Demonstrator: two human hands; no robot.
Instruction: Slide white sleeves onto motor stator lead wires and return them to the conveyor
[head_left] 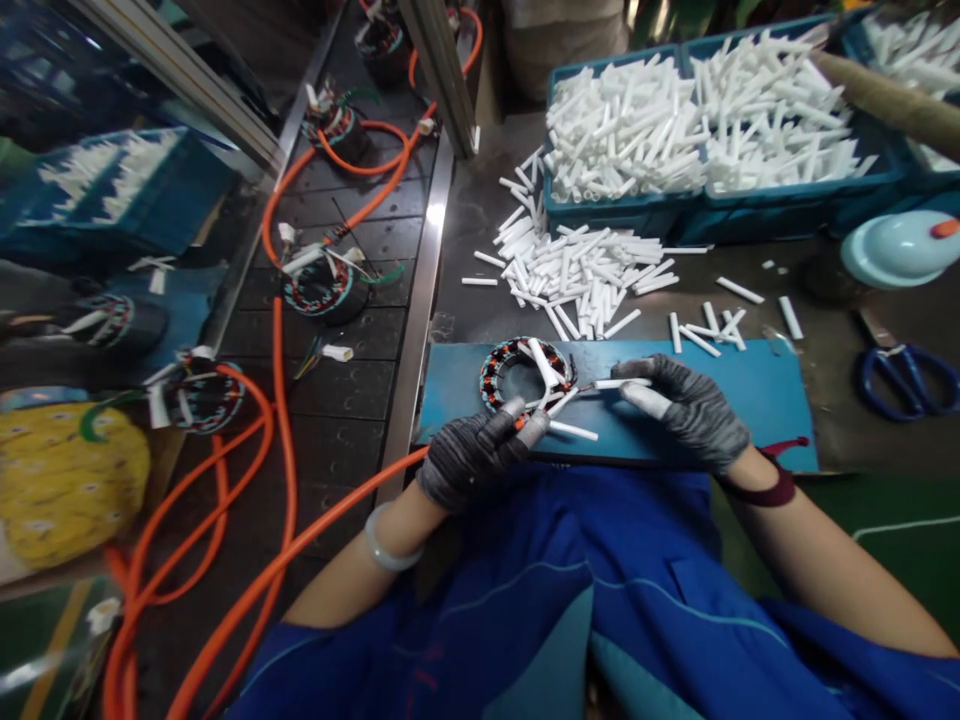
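A wound motor stator [491, 378] with black, orange and teal windings lies on a blue mat [735, 400]. White sleeves cover several of its leads. My left hand [480, 450], in a grey striped glove, is closed at the stator's near side, its fingertips pinching the sleeved leads. An orange cable [375, 488] runs from under that hand to the lower left. My right hand [686, 405], also gloved, pinches a white sleeve [619, 384] between thumb and fingers, level with the mat. The sleeve's left end meets a thin lead from the stator; how far it is on, I cannot make out.
Loose white sleeves [592, 275] lie heaped behind the mat, below blue bins [622, 205] full of them. Blue-handled scissors [904, 380] and a pale-lidded container [892, 250] are at right. Left, past a metal rail [427, 270], other stators [326, 285] with orange cables stand on a slatted conveyor.
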